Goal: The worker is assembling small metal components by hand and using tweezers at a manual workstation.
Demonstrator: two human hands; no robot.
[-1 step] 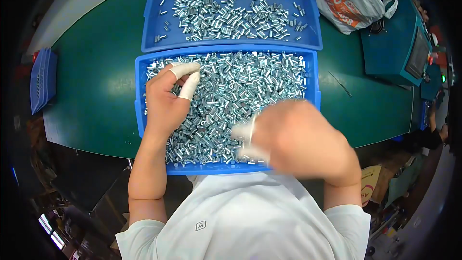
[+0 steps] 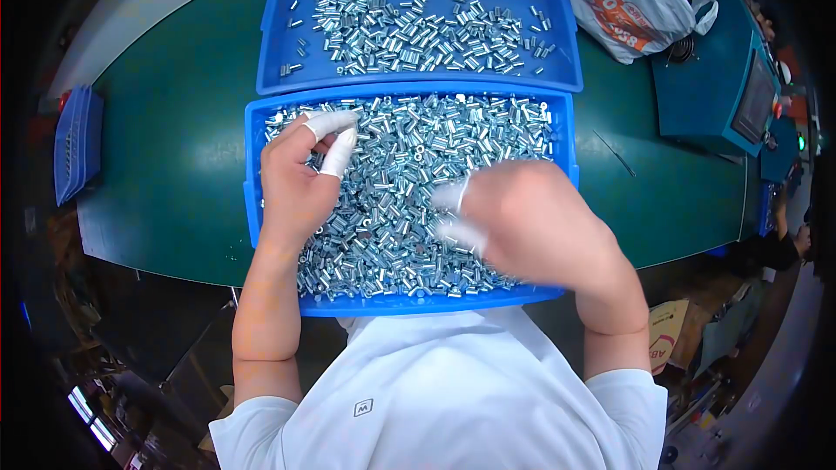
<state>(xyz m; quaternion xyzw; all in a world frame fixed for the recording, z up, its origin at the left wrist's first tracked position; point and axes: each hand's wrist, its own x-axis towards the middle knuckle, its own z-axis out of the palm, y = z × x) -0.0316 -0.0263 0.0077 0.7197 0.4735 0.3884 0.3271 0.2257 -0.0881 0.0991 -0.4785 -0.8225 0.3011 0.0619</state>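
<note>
Hands both down in the near blue tray (image 2: pixel 254 209), which is heaped with small shiny metal sleeves (image 2: pixel 409 200) and sits on the green table (image 2: pixel 174 148): my left hand (image 2: pixel 296 183) rests on the pile at the tray's left side, white-capped thumb and forefinger (image 2: pixel 335 152) apart, grip released with nothing pinched. My right hand (image 2: pixel 531 222) is motion-blurred over the pile's right half, capped fingertips pointing left onto the parts; can't tell whether that grip holds anything. Second blue tray (image 2: pixel 557 43) butts against the far edge with a thinner scatter of the same sleeves; white plastic bag (image 2: pixel 627 0) beyond it to the right.
</note>
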